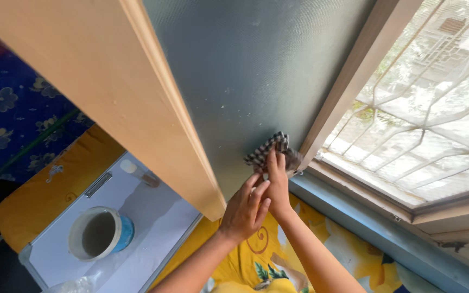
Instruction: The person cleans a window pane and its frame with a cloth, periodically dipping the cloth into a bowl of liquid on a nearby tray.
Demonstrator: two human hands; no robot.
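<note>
My right hand presses a black-and-white checked cloth against the frosted glass pane of a wooden window shutter, low down near the frame's corner. My left hand rests against the right hand's wrist and palm, fingers loosely bent, holding nothing that I can see. Both forearms reach up from the bottom of the view.
A wide wooden shutter frame slants across the left. An open window with a metal grille is to the right. Below lie a yellow flowered sheet, a white board with a blue-and-white bucket, and a blue flowered cloth.
</note>
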